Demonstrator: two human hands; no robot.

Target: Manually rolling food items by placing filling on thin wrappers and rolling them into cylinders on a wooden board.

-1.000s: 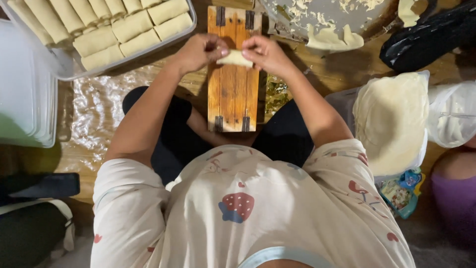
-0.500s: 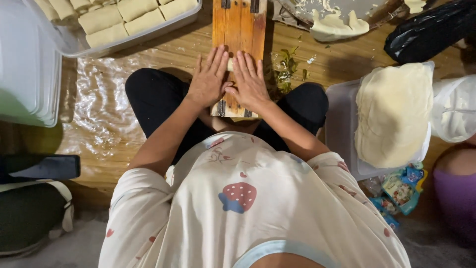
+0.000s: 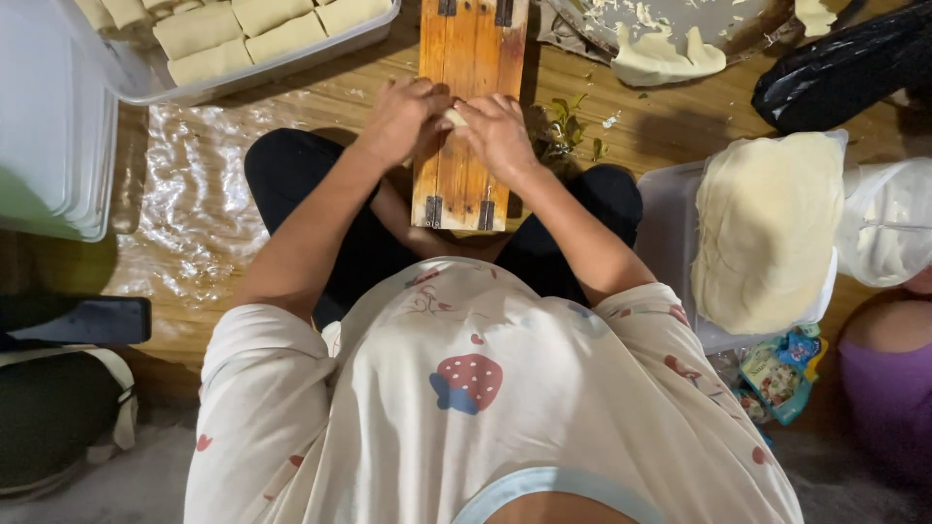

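We have one view only, from the camera worn on the person's head, so no second view shares any of the scene. It looks almost straight down past our chest and lap to the wooden floor (image 3: 320, 97), with the top of the frame pointing away from the body, toward twelve o'clock. The patterned shirt (image 3: 485, 408) fills the six o'clock half, very near the lens. Just beyond it, near centre, lies the wooden board (image 3: 466, 58), running up to twelve o'clock, close enough to show its grain. The left hand (image 3: 403, 116) and right hand (image 3: 500, 131) meet on it.
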